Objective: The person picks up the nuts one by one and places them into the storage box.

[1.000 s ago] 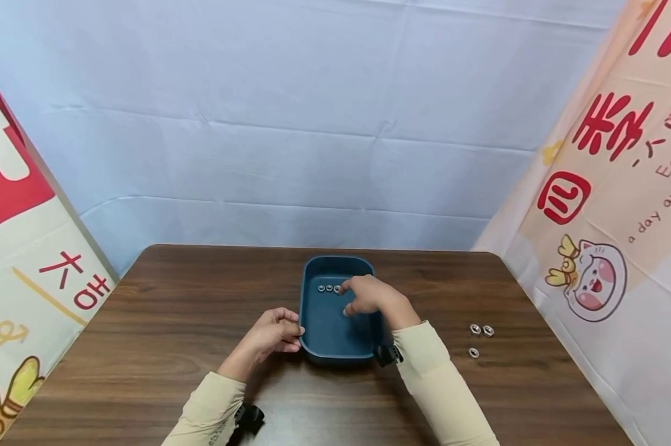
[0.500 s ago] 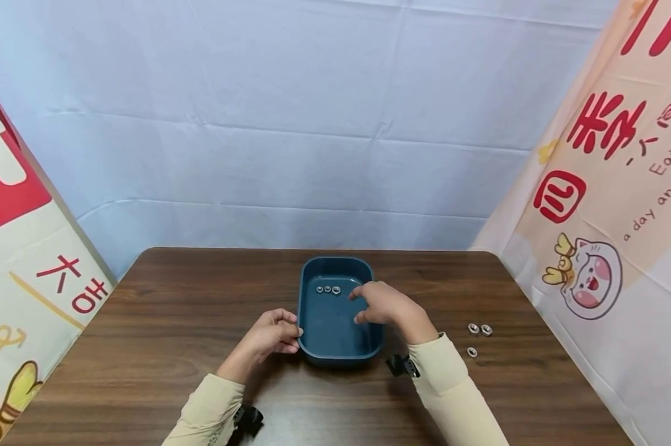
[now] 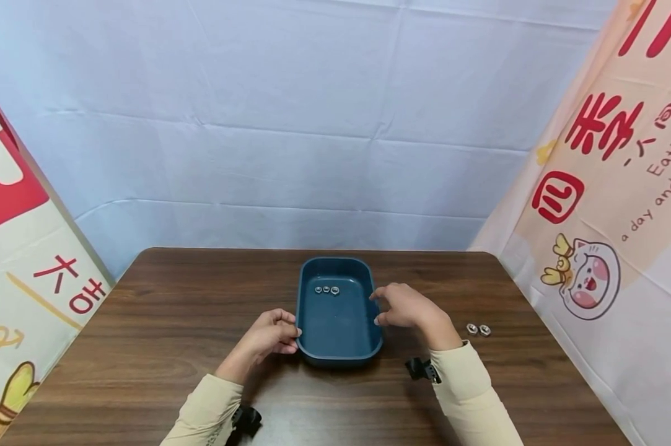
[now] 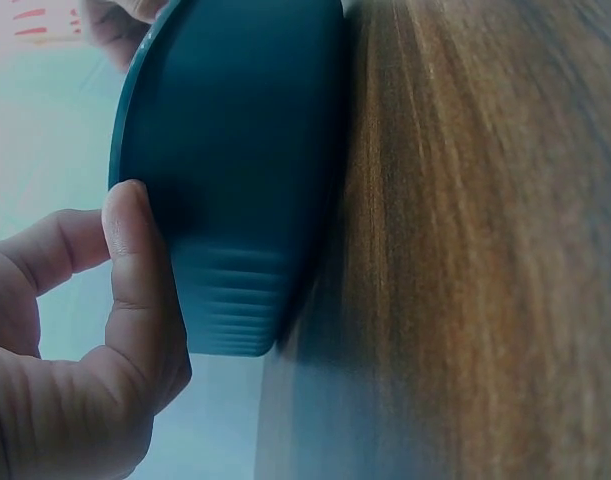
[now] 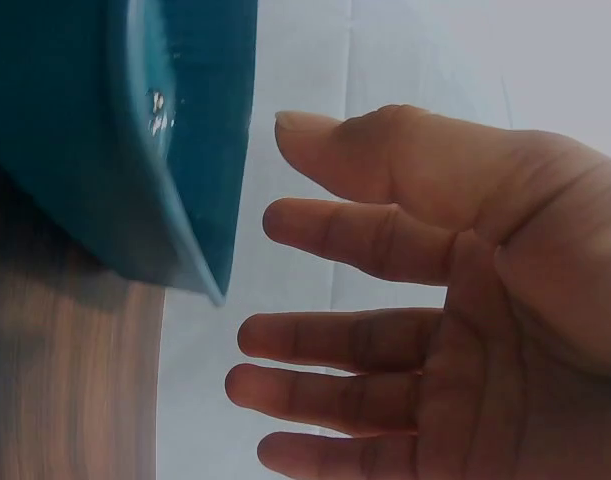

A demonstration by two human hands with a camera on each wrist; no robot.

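Observation:
A dark blue plastic tub (image 3: pixel 339 356) stands on the table with three metal hex nuts (image 3: pixel 335 290) in a row on its floor, the right one largest. My left hand (image 3: pixel 269 334) holds the tub's left side, thumb and fingers at the rim; in the left wrist view, fingertips (image 4: pixel 130 200) press its outer wall. My right hand (image 3: pixel 407 306) hovers at the tub's right rim. Its fingers (image 5: pixel 335 340) are spread and hold nothing in the right wrist view. Two more hex nuts (image 3: pixel 484 330) lie on the table to the right, beyond my right wrist.
The brown wood-grain table (image 3: pixel 201 279) has a white cloth (image 3: pixel 290 155) hanging behind it. Printed cloths (image 3: pixel 592 186) hang at the sides. A black wrist camera (image 3: pixel 421 370) sits under my right wrist.
My right hand has moved out of the tub to the right, uncovering the nut row's right end. Its sleeve now covers a third nut on the table. The left hand stays put.

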